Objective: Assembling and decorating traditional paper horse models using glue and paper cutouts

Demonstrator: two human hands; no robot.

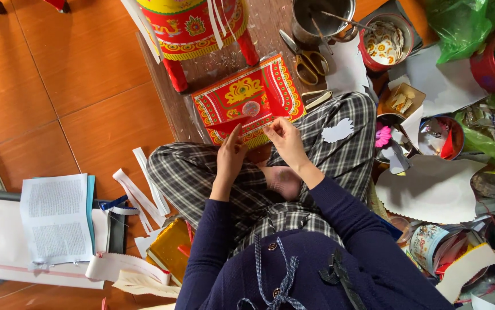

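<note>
Both hands pinching the red paper (247, 100): left hand (231, 155), right hand (285, 138). Scissors (305, 60) just beyond the paper.

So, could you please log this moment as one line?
left hand: pinching red patterned paper sheet | right hand: pinching same sheet's near edge | yellow-handled scissors: on floor beyond
</note>
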